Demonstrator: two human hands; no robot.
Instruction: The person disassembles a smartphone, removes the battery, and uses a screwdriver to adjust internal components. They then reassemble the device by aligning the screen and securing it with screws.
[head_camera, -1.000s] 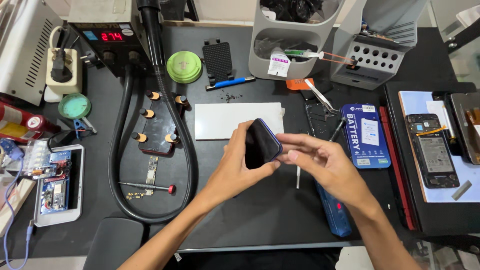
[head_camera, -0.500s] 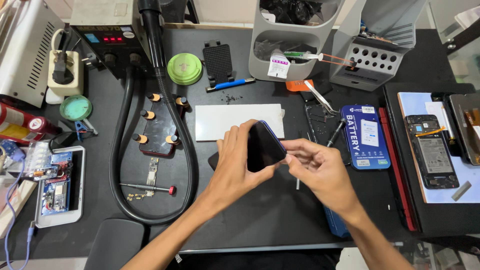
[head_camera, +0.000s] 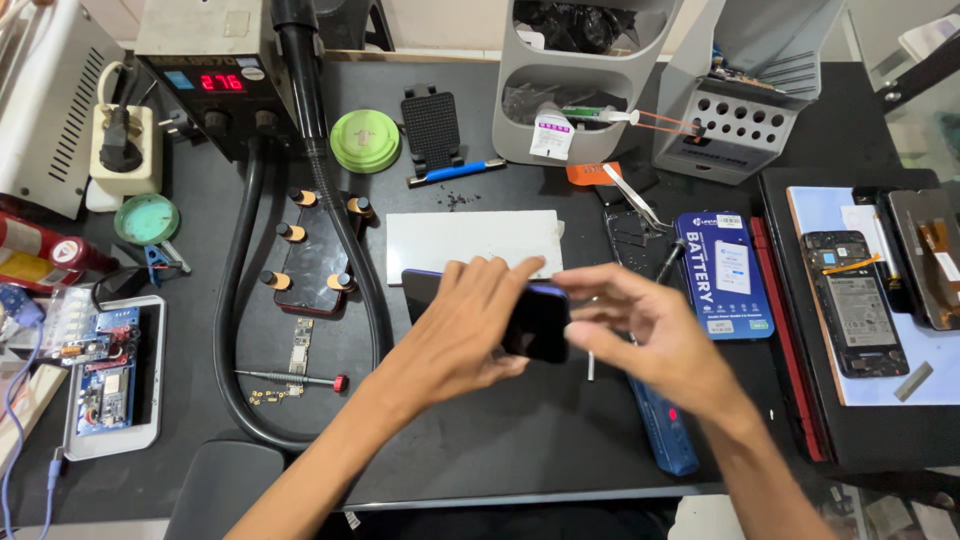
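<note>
While a dark phone (head_camera: 535, 325) is gripped by the curled left hand (head_camera: 470, 325), its end is pinched by the right hand (head_camera: 655, 335) above a black mat (head_camera: 480, 440).

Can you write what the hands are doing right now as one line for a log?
left hand: holds dark phone | right hand: fingertips at the phone's right edge | place: above black mat | behind: white tile

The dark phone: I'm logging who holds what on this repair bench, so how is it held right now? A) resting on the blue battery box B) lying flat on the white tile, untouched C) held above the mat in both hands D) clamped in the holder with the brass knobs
C: the left hand wraps over the dark phone while the right hand grips its other end, above the black mat.
</note>
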